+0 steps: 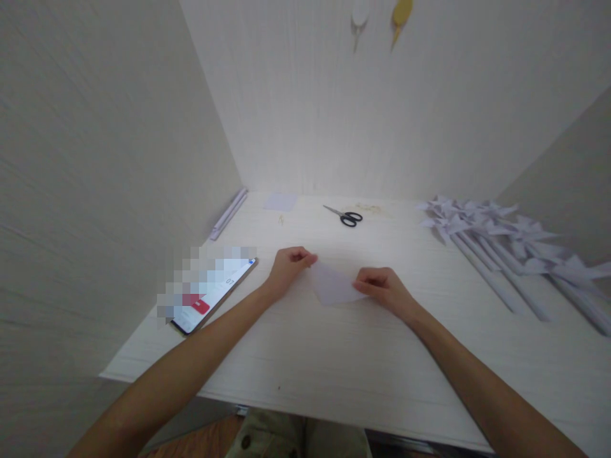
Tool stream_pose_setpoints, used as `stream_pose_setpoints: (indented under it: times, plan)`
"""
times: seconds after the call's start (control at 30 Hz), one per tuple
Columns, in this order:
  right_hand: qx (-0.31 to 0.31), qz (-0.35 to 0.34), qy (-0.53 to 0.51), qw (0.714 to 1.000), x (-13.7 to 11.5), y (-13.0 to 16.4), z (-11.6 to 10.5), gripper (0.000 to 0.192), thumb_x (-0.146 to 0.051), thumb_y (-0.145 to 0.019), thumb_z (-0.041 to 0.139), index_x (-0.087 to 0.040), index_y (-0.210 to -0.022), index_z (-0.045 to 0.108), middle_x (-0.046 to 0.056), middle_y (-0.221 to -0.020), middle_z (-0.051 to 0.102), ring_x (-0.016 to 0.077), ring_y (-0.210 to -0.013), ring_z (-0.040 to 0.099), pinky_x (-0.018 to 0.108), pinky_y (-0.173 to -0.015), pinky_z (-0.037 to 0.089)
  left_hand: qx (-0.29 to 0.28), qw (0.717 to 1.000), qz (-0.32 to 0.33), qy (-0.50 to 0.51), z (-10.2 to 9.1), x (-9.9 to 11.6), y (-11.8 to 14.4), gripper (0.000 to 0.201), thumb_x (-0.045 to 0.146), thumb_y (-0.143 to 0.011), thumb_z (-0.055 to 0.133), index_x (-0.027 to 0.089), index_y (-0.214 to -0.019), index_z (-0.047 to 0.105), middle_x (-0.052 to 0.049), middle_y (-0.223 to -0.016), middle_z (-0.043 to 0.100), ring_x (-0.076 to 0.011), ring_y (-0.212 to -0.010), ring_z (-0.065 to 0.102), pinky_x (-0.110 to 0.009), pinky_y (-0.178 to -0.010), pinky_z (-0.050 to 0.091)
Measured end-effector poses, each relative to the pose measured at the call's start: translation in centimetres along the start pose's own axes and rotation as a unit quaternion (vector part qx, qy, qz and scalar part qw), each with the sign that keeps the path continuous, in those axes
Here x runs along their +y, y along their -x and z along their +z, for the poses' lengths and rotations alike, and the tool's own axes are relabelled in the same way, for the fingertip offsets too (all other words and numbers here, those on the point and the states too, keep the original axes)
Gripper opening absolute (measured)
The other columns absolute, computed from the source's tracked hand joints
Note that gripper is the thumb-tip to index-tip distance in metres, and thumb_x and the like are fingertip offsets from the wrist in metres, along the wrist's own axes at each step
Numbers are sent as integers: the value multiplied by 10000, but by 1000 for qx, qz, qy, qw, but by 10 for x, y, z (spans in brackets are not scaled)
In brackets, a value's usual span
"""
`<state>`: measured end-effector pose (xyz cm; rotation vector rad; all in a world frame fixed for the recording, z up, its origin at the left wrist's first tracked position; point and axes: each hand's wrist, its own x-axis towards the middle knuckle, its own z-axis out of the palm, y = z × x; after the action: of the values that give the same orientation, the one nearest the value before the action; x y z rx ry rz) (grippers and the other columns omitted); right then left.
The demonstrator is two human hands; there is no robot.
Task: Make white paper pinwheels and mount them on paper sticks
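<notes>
A small sheet of pale lilac paper [335, 286] is stretched between my two hands above the middle of the white table. My left hand [289, 267] pinches its upper left corner between thumb and forefinger. At the opposite corner, my right hand [379, 286] grips the paper the same way. Behind the hands lie black-handled scissors [350, 218], blades pointing left. To the left of my left forearm rests a phone [214, 296] with a lit screen, partly pixelated.
Paper pinwheels [477, 222] with rolled paper sticks [487, 273] are heaped at the right. Against the left wall lie paper rolls [229, 214]. A lilac paper square [280, 202] sits at the back. White and yellow hooks [402, 13] hang on the back wall.
</notes>
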<state>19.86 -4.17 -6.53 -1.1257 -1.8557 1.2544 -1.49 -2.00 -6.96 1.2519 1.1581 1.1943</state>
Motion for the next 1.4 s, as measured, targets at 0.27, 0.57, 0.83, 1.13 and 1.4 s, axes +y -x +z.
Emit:
stream_pose_setpoints:
  times: [0.27,0.57,0.83,1.13,1.4]
  plan:
    - [-91,-12,23,996,-10,2,11,244,-342,-722,512,-150,-571,507,-37,-522,392,77,-489,332,224,-452,237,-136,991,9,-10,17,5,15,275,320,-596,631,131,-479,468,45,-469,440,-55,-466,365,-208,-475,260]
    - [-63,-3,2,998,-11,1,11,255,-342,-703,515,-162,-531,458,-48,-495,361,69,-466,309,217,-432,228,-130,991,21,-5,24,0,16,310,357,-625,600,148,-495,411,57,-468,382,-53,-463,326,-206,-460,240]
    - [-3,3,-59,998,-9,0,6,273,-331,-682,533,-164,-495,426,-60,-473,329,59,-446,285,218,-429,187,51,992,57,103,4,-6,-4,272,290,-642,597,152,-508,405,58,-501,345,-55,-492,319,-198,-490,257]
    - [112,5,-145,983,-1,-2,6,207,-344,-675,573,-157,-599,528,-34,-537,460,77,-503,413,217,-484,313,68,980,15,185,0,-6,-6,288,332,-632,614,160,-521,411,49,-503,372,-63,-493,366,-206,-513,311]
    - [108,27,-163,980,4,-2,5,214,-344,-609,643,-166,-715,589,-12,-603,556,88,-530,487,232,-525,386,71,977,7,201,1,-5,-7,302,329,-612,629,160,-506,404,52,-489,374,-62,-489,380,-210,-517,320]
